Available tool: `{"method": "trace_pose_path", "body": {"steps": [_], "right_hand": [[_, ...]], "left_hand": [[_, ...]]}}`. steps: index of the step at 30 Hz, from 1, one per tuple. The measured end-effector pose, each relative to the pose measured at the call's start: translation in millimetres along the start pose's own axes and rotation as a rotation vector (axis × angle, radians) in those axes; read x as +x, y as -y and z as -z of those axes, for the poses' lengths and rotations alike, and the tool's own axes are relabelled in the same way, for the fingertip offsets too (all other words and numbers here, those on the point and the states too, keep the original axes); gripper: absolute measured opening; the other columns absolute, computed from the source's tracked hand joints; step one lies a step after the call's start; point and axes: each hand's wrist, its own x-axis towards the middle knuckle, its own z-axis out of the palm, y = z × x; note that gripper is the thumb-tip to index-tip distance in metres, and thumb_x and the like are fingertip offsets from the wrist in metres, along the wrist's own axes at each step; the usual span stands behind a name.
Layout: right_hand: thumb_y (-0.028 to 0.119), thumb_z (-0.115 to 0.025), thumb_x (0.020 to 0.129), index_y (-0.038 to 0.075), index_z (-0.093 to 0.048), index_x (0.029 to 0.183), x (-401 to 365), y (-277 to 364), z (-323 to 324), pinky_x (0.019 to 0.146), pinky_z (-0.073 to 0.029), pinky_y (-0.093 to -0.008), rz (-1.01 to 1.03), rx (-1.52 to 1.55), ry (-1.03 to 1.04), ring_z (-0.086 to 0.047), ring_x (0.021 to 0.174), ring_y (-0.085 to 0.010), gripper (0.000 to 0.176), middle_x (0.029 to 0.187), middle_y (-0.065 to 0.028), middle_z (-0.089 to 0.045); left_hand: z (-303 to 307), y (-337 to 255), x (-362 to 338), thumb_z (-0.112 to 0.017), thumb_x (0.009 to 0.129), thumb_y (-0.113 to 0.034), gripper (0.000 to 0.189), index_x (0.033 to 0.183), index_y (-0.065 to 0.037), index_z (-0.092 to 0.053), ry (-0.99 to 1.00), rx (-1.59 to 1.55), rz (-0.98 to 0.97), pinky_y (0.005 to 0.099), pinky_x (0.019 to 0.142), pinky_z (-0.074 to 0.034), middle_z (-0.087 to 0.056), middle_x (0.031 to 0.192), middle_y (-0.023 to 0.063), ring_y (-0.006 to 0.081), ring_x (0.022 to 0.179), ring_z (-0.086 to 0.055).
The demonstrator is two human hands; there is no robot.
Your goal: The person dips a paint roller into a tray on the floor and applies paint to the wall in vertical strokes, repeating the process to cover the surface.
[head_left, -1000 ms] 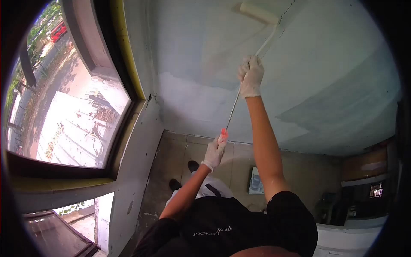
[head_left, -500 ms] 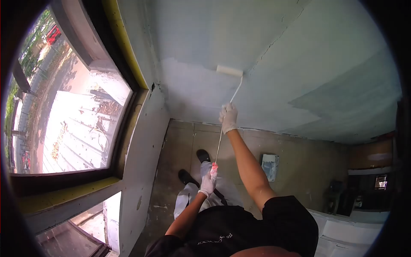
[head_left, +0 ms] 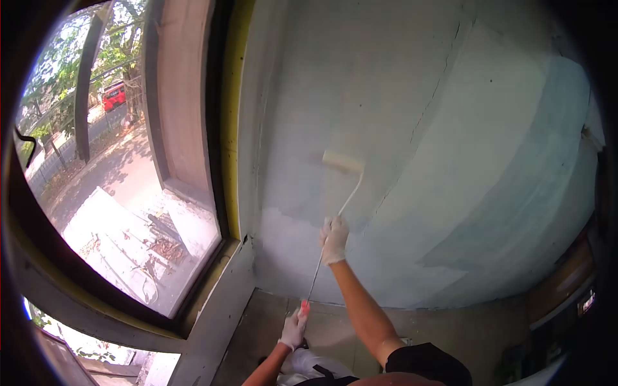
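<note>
A paint roller (head_left: 343,161) with a long thin rod lies against the wall (head_left: 335,83) in front of me. My right hand (head_left: 334,240), in a white glove, is closed around the rod below the roller head. Lower down, my left hand (head_left: 293,329), gloved too, grips the red-and-white handle end (head_left: 305,309). Both hands hold the same roller, and the rod slants up and right between them. Around the roller the wall is pale grey-blue, with lighter and darker patches of coating.
A long crack (head_left: 425,109) runs down the wall right of the roller. On my left is a window with a yellow-edged frame (head_left: 232,128), looking out on trees and a red vehicle (head_left: 114,96). The floor (head_left: 347,328) shows below the wall.
The view has tilted upward, showing more upper wall and less floor. The roller has moved up the wall, past the pale patch's upper edge. Both hands keep their hold.
</note>
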Motion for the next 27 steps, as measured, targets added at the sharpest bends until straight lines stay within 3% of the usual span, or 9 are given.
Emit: {"method": "trace_pose_path", "body": {"steps": [2, 4, 5, 10, 11, 16, 19, 22, 27], "right_hand": [[0.028, -0.044, 0.101, 0.018, -0.037, 0.079, 10.4, 60.0, -45.3, 0.039, -0.018, -0.0226, 0.098, 0.002, 0.073, -0.026, 0.044, -0.0042, 0.025, 0.062, 0.0078, -0.034], [0.027, -0.043, 0.101, 0.019, -0.036, 0.079, 22.2, 116.0, -87.0, 0.040, -0.018, -0.0228, 0.215, -0.032, 0.164, -0.026, 0.044, -0.0039, 0.025, 0.061, 0.0079, -0.034], [0.026, -0.042, 0.100, 0.019, -0.036, 0.078, 30.1, 139.3, -105.6, 0.040, -0.019, -0.0233, 0.278, -0.053, 0.216, -0.027, 0.045, -0.0043, 0.024, 0.061, 0.0076, -0.034], [0.026, -0.041, 0.099, 0.016, -0.038, 0.079, 59.5, 242.7, -211.7, 0.043, -0.019, -0.0236, 0.445, -0.103, 0.330, -0.025, 0.046, -0.0044, 0.022, 0.060, 0.0067, -0.032], [0.024, -0.041, 0.097, 0.016, -0.038, 0.079, 67.8, 258.5, -229.7, 0.043, -0.018, -0.0241, 0.488, -0.113, 0.374, -0.026, 0.046, -0.0047, 0.021, 0.060, 0.0065, -0.032], [0.021, -0.041, 0.095, 0.012, -0.041, 0.078, 109.2, 301.4, -294.6, 0.045, -0.018, -0.0261, 0.531, -0.123, 0.401, -0.025, 0.049, -0.0066, 0.019, 0.061, 0.0049, -0.030], [0.021, -0.042, 0.093, 0.011, -0.042, 0.079, 122.1, 291.7, -303.1, 0.046, -0.019, -0.0268, 0.452, -0.089, 0.378, -0.025, 0.050, -0.0077, 0.018, 0.062, 0.0036, -0.030], [0.020, -0.038, 0.093, 0.011, -0.041, 0.078, 107.6, 252.1, -278.4, 0.046, -0.018, -0.0254, 0.487, -0.128, 0.363, -0.023, 0.049, -0.0067, 0.017, 0.062, 0.0043, -0.029], [0.025, -0.040, 0.097, 0.019, -0.036, 0.081, 81.8, 149.5, -216.5, 0.048, -0.018, -0.0250, 0.330, -0.110, 0.255, -0.025, 0.048, -0.0043, 0.018, 0.063, 0.0070, -0.030]], "left_hand": [[3.1, -36.8, 46.0, -0.046, 0.098, -0.042, 0.048, 0.117, 0.001, -0.057, -0.010, -0.013, -0.063, 0.0382, 0.062, -0.044, -0.053, 0.066, 0.0142, 0.0222, 0.062, -0.052], [9.6, -107.6, 82.3, -0.045, 0.099, -0.043, 0.048, 0.083, 0.001, -0.052, -0.017, -0.103, -0.213, 0.0335, 0.050, -0.034, -0.038, 0.057, 0.0042, 0.0105, 0.056, -0.039], [9.9, -128.1, 101.1, -0.045, 0.099, -0.045, 0.049, 0.082, 0.001, -0.051, -0.027, -0.115, -0.163, 0.0337, 0.050, -0.034, -0.037, 0.057, 0.0037, 0.0115, 0.055, -0.038], [36.6, -254.7, 167.8, -0.046, 0.098, -0.047, 0.050, 0.090, 0.002, -0.055, -0.046, -0.186, -0.411, 0.0328, 0.050, -0.035, -0.042, 0.057, 0.0026, 0.0111, 0.053, -0.040], [43.9, -279.4, 173.6, -0.047, 0.098, -0.047, 0.050, 0.092, 0.002, -0.056, -0.036, -0.173, -0.383, 0.0322, 0.050, -0.035, -0.042, 0.057, 0.0026, 0.0118, 0.052, -0.040], [70.8, -350.1, 197.1, -0.048, 0.097, -0.050, 0.055, 0.093, 0.004, -0.058, -0.024, -0.258, -0.417, 0.0290, 0.050, -0.035, -0.042, 0.057, 0.0015, 0.0094, 0.052, -0.039], [83.8, -340.2, 208.8, -0.048, 0.097, -0.050, 0.058, 0.088, 0.006, -0.057, -0.044, -0.221, -0.376, 0.0318, 0.052, -0.038, -0.046, 0.059, 0.0064, 0.0138, 0.054, -0.042], [84.6, -288.3, 212.1, -0.047, 0.097, -0.046, 0.059, 0.081, 0.009, -0.054, -0.080, -0.124, -0.362, 0.0406, 0.061, -0.041, -0.047, 0.061, 0.0167, 0.0271, 0.059, -0.044], [79.2, -187.1, 167.7, -0.049, 0.096, -0.049, 0.060, 0.087, 0.010, -0.056, -0.043, -0.159, -0.242, 0.0378, 0.061, -0.040, -0.047, 0.059, 0.0116, 0.0203, 0.059, -0.041]]}}
